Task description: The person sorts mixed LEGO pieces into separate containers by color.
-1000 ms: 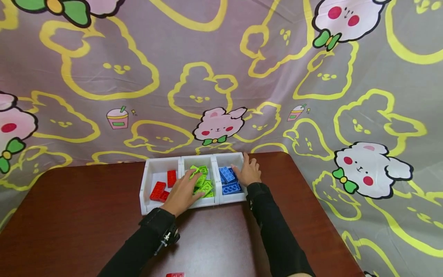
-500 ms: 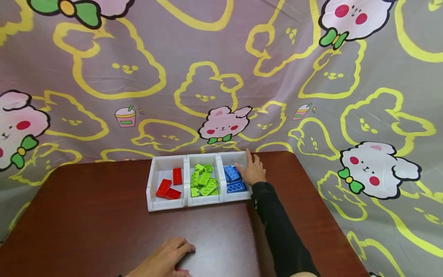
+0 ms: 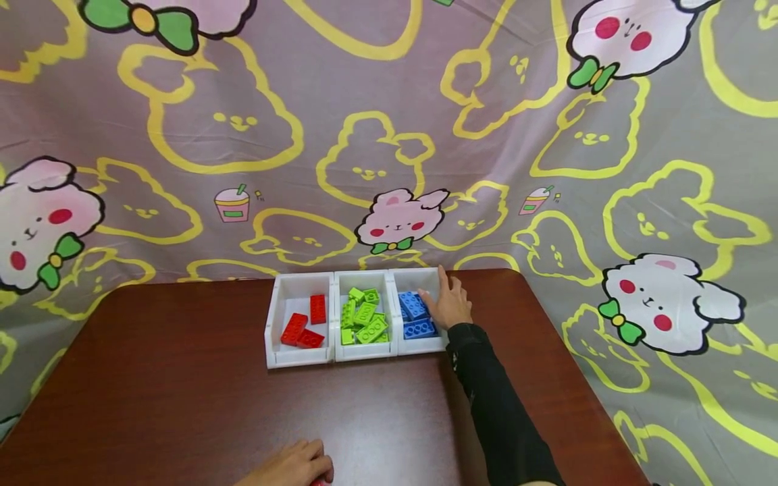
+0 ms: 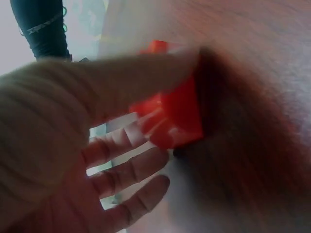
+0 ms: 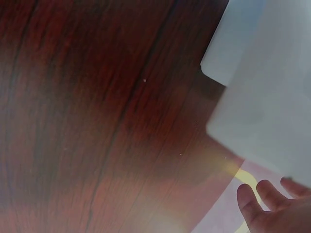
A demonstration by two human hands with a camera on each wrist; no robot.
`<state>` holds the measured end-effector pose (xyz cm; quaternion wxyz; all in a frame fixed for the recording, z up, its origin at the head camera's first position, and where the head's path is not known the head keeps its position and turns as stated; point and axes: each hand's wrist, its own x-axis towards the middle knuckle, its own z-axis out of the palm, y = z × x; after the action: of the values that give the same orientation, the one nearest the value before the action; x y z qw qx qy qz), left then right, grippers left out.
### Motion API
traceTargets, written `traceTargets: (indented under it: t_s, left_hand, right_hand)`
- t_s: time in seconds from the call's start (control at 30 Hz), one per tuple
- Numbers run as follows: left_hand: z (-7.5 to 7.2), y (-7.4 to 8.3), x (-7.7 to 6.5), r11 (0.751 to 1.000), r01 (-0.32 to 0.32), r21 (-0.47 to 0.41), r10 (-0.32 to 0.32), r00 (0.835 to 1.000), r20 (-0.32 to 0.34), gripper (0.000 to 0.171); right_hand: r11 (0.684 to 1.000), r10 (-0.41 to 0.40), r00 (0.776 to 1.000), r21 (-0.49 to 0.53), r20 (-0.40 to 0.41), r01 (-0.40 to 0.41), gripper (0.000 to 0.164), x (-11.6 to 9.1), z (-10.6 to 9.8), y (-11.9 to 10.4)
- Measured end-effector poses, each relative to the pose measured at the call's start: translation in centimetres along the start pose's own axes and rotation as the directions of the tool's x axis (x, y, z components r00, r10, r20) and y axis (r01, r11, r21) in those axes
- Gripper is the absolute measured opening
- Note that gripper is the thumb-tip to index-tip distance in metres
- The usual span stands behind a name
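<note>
At the bottom of the head view my left hand is low over the table and pinches a red toy building brick between thumb and index finger. In the left wrist view the other fingers are extended and spread, and the thumb hides part of the brick. My right hand rests over the right wall of a white bin holding blue bricks. Its thumb points inward over the bricks, and its other fingers lie loosely outside the wall, as the right wrist view shows at fingers.
Joined left of it are a white bin with several lime-green bricks and a white bin with red bricks. The row stands near the back edge of the brown table. A patterned cloth hangs behind.
My left hand has left the green bin, come back toward the table's front and taken hold of the red brick there. My right hand stays at the blue bin; the head view shifts slightly.
</note>
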<state>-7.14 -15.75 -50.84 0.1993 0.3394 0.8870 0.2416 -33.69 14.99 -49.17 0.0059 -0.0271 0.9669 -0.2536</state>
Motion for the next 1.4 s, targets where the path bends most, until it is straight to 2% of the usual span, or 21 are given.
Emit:
traceTargets:
  t_s: [0.07,0.13,0.2,0.27,0.3,0.37,0.43,0.53,0.6,0.63,0.7,0.87,1.03,1.27,1.33,1.4]
  left_hand:
    - [0.0,-0.2,0.1,1.000,0.003,-0.017,-0.003,1.000,-0.008,0.032]
    - [0.0,-0.5,0.3,1.000,-0.025,-0.015,0.024,0.998,-0.052,0.037]
    - [-0.7,-0.5,0.3,0.999,0.016,-0.043,-0.019,0.996,-0.085,0.037]
    - [-1.8,-0.3,0.4,0.998,0.060,-0.022,-0.063,0.982,-0.180,0.037]
    - [-2.5,-0.2,0.5,0.996,0.089,-0.006,-0.088,0.967,-0.238,0.036]
    - [-4.2,0.1,1.0,0.984,0.176,-0.006,-0.167,0.919,-0.358,0.037]
    - [-5.7,-0.3,1.9,0.972,0.232,0.020,-0.190,0.840,-0.508,0.040]
    - [-7.7,-1.6,3.5,0.957,0.290,-0.013,-0.229,0.725,-0.650,0.047]
    - [-8.7,-2.8,4.4,0.949,0.314,-0.036,-0.248,0.669,-0.701,0.051]
    - [-9.1,-3.3,4.9,0.947,0.319,-0.046,-0.255,0.652,-0.714,0.051]
    - [-9.7,-4.4,5.8,0.941,0.333,-0.060,-0.272,0.639,-0.720,0.050]
    - [-10.2,-6.0,7.5,0.924,0.372,-0.084,-0.320,0.636,-0.702,0.048]
    - [-10.2,-6.7,8.7,0.910,0.404,-0.091,-0.349,0.632,-0.692,0.045]
    - [-10.4,-6.8,8.6,0.917,0.383,-0.109,-0.346,0.631,-0.694,0.045]
    - [-10.5,-6.7,8.2,0.922,0.370,-0.114,-0.338,0.626,-0.703,0.047]
    - [-10.6,-6.8,7.9,0.923,0.362,-0.127,-0.338,0.611,-0.716,0.050]
  right_hand:
    - [1.000,0.002,1.000,0.008,-0.003,-0.002,0.081,0.1,0.0,0.1]
    - [1.000,0.004,1.000,0.012,-0.005,-0.004,0.081,0.1,0.1,0.2]
    - [1.000,0.006,1.000,0.012,-0.004,-0.006,0.081,0.1,0.1,0.1]
    - [1.000,0.009,1.000,0.016,-0.004,-0.009,0.082,0.1,0.1,0.1]
    - [1.000,0.010,1.000,0.016,-0.005,-0.010,0.082,0.1,0.0,0.0]
    - [1.000,0.011,1.000,0.015,-0.005,-0.011,0.082,0.0,0.0,-0.1]
    - [1.000,0.012,1.000,0.017,-0.008,-0.012,0.082,0.0,-0.1,-0.1]
    - [1.000,0.013,1.000,0.013,-0.012,-0.013,0.082,0.0,0.0,-0.1]
    - [1.000,0.017,1.000,0.010,-0.016,-0.016,0.083,0.0,0.0,0.0]
    - [1.000,0.018,1.000,0.008,-0.017,-0.018,0.083,0.0,0.0,0.0]
    - [1.000,0.021,1.000,0.007,-0.018,-0.021,0.083,-0.1,0.1,0.0]
    - [1.000,0.021,1.000,0.005,-0.009,-0.021,0.082,-0.3,0.2,-0.2]
    - [1.000,0.018,1.000,0.006,-0.010,-0.018,0.082,-0.2,0.3,-0.2]
    - [1.000,0.022,1.000,0.009,-0.018,-0.022,0.082,-0.1,0.2,-0.1]
    - [1.000,0.025,1.000,0.009,-0.018,-0.024,0.082,-0.1,0.1,-0.1]
    - [1.000,0.030,0.999,0.010,-0.014,-0.029,0.082,-0.1,0.0,-0.1]
